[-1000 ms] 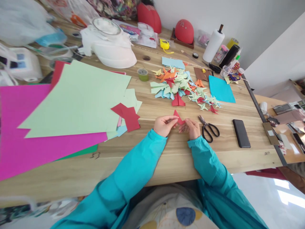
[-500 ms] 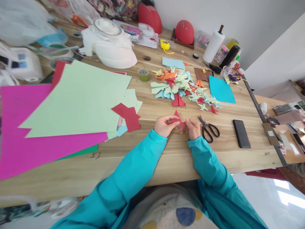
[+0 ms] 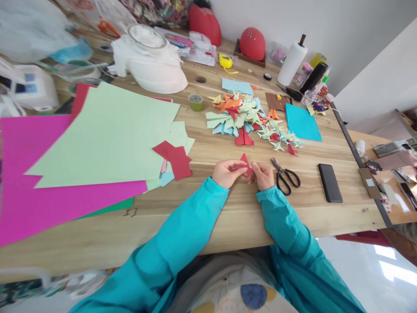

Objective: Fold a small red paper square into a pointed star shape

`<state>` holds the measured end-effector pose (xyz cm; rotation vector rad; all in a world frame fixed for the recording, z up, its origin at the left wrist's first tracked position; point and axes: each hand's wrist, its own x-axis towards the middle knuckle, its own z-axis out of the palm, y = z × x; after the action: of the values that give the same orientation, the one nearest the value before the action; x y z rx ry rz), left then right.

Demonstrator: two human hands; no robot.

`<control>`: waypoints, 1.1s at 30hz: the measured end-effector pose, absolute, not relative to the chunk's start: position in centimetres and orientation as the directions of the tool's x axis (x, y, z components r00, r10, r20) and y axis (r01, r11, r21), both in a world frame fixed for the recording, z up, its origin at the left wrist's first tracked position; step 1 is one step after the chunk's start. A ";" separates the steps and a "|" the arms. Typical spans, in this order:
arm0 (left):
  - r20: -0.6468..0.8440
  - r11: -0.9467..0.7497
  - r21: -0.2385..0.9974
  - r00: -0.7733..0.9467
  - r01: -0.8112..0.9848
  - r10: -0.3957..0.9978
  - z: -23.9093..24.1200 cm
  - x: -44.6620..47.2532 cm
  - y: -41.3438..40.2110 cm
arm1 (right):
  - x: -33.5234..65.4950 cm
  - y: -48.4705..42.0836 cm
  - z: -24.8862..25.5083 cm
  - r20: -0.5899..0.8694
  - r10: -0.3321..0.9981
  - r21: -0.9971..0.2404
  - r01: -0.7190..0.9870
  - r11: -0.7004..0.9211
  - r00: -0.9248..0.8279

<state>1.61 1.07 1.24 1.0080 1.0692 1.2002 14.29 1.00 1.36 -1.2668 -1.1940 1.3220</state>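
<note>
A small piece of folded red paper (image 3: 244,159) with a pointed top is pinched between my two hands, just above the wooden table. My left hand (image 3: 226,173) grips its left side with thumb and fingers. On the right side, my right hand (image 3: 263,175) is closed on the paper's lower edge. My fingers hide much of the lower part. Beyond them lies a pile of folded paper shapes (image 3: 243,114) in green, orange, red and blue. Scissors (image 3: 286,176) with black handles rest just right of my right hand.
Large sheets of green paper (image 3: 107,139) and magenta paper (image 3: 35,174) cover the table's left side, with red paper scraps (image 3: 177,161) at their edge. A phone (image 3: 330,182) lies at the right. Blue square paper (image 3: 302,122) and a paper roll (image 3: 292,63) are farther back.
The red paper's point has shifted slightly right, and its right-hand corner no longer sticks out between my hands. My hands have drawn marginally closer together.
</note>
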 end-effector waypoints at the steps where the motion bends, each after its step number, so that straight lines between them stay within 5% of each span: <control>1: -0.086 0.100 0.972 0.075 -0.213 0.993 1.2 1.6 1.0 | 14.3 1.0 1.4 -0.099 0.994 -0.995 -0.001 -0.100 -0.043; 9: -0.105 0.131 0.939 0.100 -0.317 0.989 1.6 1.3 1.5 | 14.2 1.1 1.0 -0.036 0.999 -0.999 0.022 -0.036 0.011; 19: -0.042 0.032 0.980 -0.045 -0.194 0.998 1.4 1.7 1.4 | 14.1 1.1 0.9 0.009 0.999 -1.000 -0.020 0.009 0.043; 33: -0.042 0.041 0.995 -0.018 -0.090 0.999 1.0 1.5 1.6 | 14.1 1.1 0.6 0.055 0.998 -0.997 -0.054 0.056 0.018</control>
<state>1.50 1.59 1.05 1.1030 1.1771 1.2344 14.09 1.05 0.59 -1.1368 -1.1827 1.1812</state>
